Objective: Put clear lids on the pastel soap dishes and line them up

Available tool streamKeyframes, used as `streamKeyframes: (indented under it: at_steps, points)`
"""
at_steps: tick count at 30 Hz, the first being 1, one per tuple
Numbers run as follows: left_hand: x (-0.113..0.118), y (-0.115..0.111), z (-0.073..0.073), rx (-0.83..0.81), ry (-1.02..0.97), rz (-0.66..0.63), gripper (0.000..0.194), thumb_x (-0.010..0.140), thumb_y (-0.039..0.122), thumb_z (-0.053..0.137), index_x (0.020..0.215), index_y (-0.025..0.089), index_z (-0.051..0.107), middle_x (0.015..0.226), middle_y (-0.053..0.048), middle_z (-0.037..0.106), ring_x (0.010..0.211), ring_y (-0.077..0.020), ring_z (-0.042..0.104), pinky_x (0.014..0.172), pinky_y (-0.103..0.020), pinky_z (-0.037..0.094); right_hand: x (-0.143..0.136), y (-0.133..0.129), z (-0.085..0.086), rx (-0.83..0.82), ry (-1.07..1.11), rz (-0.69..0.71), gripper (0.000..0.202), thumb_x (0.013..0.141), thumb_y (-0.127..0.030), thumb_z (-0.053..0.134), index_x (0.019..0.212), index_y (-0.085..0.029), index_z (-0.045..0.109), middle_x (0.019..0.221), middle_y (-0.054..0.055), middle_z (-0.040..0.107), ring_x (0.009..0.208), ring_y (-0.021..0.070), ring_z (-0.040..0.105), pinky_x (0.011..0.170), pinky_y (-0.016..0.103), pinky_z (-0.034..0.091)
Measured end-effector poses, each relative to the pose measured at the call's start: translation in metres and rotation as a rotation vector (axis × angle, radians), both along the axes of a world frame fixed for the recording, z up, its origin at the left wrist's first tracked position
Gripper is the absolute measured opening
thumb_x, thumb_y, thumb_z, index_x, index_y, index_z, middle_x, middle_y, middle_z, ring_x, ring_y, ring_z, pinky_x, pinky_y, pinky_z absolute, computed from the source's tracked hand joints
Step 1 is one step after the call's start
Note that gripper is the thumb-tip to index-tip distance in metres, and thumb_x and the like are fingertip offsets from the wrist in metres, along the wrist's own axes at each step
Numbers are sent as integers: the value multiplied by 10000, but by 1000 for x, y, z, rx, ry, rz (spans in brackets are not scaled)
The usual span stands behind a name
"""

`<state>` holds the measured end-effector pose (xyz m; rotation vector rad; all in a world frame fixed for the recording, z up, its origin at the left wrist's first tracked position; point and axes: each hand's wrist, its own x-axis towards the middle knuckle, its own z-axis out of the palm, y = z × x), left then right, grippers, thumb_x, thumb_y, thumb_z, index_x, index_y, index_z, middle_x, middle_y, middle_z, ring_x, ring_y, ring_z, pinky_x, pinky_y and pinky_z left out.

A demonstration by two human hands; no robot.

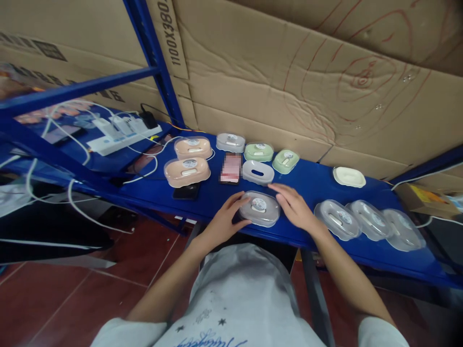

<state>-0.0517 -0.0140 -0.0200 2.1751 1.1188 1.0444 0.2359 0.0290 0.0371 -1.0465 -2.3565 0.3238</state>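
Observation:
A grey oval plastic box (259, 212) under a clear lid lies near the table's front edge, a round white label on its top. My left hand (228, 214) grips its left end, thumb at the near side and fingers at the far side. Over by its right end, my right hand (294, 206) is open, its fingers stretched out; whether they touch the lid I cannot tell. Just behind the box sits a grey oval piece (258, 172) with a slot in its middle.
Peach boxes (187, 172), a phone (230, 168) with a lit screen, and green boxes (259, 152) stand behind and left on the blue table (307, 185). At right are lidded grey boxes (338, 220) and a cream oval piece (349, 177). A blue metal frame (83, 91) rises at left.

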Motion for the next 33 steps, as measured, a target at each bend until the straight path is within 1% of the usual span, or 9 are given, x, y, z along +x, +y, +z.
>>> streamKeyframes:
  at_steps: [3, 6, 11, 17, 21, 25, 29, 31, 33]
  points:
    - [-3, -3, 4, 90, 68, 54, 647, 964, 285, 774, 1541, 273, 483, 1682, -147, 380, 1538, -316, 469, 1239, -494, 480, -5, 34, -3, 48, -67, -74, 510, 1126, -262, 330, 1615, -273, 473, 1644, 80, 527, 1571, 264, 421, 1271, 558, 377]
    - [-9, -5, 7, 225, 131, 126, 587, 944, 287, 787, 1459, 228, 511, 1575, -160, 507, 1464, -329, 529, 1203, -529, 505, -8, 46, -14, 42, -260, -117, 519, 1097, -235, 401, 1612, -211, 467, 1639, 120, 525, 1564, 309, 418, 1266, 596, 348]
    - [-10, 1, 11, 338, 256, 271, 509, 915, 337, 824, 1337, 200, 575, 1407, -164, 618, 1304, -344, 612, 1082, -511, 578, 6, 9, -11, 156, -515, -265, 370, 1069, -262, 536, 1412, -171, 643, 1357, 154, 697, 1290, 325, 623, 1152, 518, 438]
    - [31, 37, 19, 284, 422, 470, 521, 905, 503, 812, 1228, 130, 646, 1349, -230, 636, 1234, -425, 623, 995, -537, 594, 26, -44, 6, 128, -719, -418, 321, 997, -80, 512, 1251, -147, 697, 1216, 170, 736, 1121, 336, 683, 975, 473, 509]
    - [58, 63, 24, 261, 402, 375, 573, 1038, 456, 638, 1468, 88, 545, 1556, -263, 516, 1432, -446, 520, 1121, -569, 521, 36, -56, 8, 37, -577, -291, 483, 959, -6, 468, 1376, -150, 665, 1396, 159, 699, 1294, 301, 657, 1098, 455, 516]
    - [69, 59, 31, 367, 310, 143, 563, 1110, 377, 498, 1602, 109, 439, 1705, -239, 355, 1605, -388, 330, 1264, -566, 381, 71, -27, 33, 39, -398, -184, 586, 1030, -67, 403, 1586, -219, 506, 1588, 96, 586, 1487, 218, 534, 1227, 421, 448]
    - [63, 41, 31, 335, 391, -179, 370, 1074, 370, 609, 1419, 245, 657, 1517, -119, 624, 1473, -301, 537, 1266, -537, 372, 128, 41, 65, -71, -687, -746, 420, 1099, -228, 450, 1490, -187, 599, 1484, 175, 651, 1406, 282, 609, 1165, 473, 478]
    - [54, 35, 26, 280, 404, -203, 347, 1049, 348, 660, 1384, 264, 680, 1421, -89, 692, 1425, -280, 583, 1242, -526, 396, 154, 71, 72, -173, -774, -889, 334, 1058, -245, 585, 1341, -95, 680, 1322, 246, 709, 1263, 350, 688, 1057, 553, 530]
    - [41, 32, 19, 249, 387, -189, 343, 1041, 292, 666, 1383, 269, 682, 1402, -79, 705, 1418, -263, 589, 1208, -497, 429, 171, 89, 74, -249, -822, -936, 339, 1021, -314, 690, 1290, -108, 688, 1281, 189, 711, 1171, 311, 709, 991, 527, 578]
